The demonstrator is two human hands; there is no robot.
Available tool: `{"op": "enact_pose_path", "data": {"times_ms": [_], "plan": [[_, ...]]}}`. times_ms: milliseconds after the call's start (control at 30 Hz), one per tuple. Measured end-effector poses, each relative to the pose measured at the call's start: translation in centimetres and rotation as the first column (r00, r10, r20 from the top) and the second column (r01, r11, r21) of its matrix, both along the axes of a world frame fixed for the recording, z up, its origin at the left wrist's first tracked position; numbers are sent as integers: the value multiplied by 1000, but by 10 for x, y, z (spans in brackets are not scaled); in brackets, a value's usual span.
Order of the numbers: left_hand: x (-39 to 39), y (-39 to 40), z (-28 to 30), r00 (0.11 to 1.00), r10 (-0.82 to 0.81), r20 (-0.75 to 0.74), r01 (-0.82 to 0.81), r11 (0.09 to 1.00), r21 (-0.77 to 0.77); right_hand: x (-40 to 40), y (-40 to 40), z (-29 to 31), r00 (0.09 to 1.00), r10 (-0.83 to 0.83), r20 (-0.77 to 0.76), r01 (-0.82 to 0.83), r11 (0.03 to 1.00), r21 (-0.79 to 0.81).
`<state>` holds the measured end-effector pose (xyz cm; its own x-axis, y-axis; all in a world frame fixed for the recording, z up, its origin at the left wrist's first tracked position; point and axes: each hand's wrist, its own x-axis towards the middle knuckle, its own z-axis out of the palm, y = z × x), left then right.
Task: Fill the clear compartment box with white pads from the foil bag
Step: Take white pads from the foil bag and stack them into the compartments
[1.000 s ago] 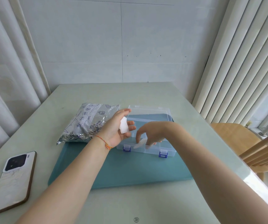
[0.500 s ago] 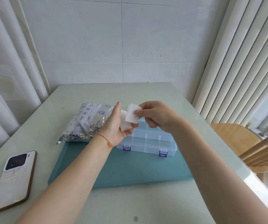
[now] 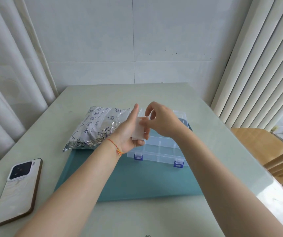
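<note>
With the foil bag (image 3: 97,129) at ten o'clock, my left hand (image 3: 128,132) holds the white pads (image 3: 138,130) while my right hand (image 3: 161,121) pinches the top one, which I should peel slowly, then lower into the clear compartment box (image 3: 161,150) at four o'clock.

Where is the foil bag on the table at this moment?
In the head view the foil bag lies left of centre on the table, just behind the left hand, with the clear compartment box to its right.
</note>
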<state>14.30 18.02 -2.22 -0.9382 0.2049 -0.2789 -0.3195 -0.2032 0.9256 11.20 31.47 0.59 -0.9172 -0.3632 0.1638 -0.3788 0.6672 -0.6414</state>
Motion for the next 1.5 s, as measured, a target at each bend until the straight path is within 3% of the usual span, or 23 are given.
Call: {"op": "enact_pose_path", "data": {"times_ms": [400,600,733,933,1033,1133,1233,1500], "plan": [[-16,-4,-3,985,-172,10,172,985,-23,-13,11,7,989,89,120,-71,986,-150],[-16,-4,-2,987,-161,6,162,986,-39,-16,11,14,991,118,71,-112,991,-75],[-14,-4,-3,988,-152,29,153,988,-15,-14,7,13,995,84,-49,-88,992,-86],[-14,-7,-6,991,-118,65,115,992,43,-21,10,19,986,-53,-157,-1,946,-324],[-14,-12,-4,990,-87,113,67,984,168,-21,22,29,995,100,-15,-97,894,-438],[-13,-12,1,987,-103,123,71,967,243,-14,16,26,966,245,78,-218,942,-256],[-11,-7,6,984,-116,134,82,969,234,-13,6,16,983,182,15,-179,978,-111],[-10,-2,5,991,-73,115,46,974,220,-8,-10,1,993,63,-104,-73,993,-96]]}}
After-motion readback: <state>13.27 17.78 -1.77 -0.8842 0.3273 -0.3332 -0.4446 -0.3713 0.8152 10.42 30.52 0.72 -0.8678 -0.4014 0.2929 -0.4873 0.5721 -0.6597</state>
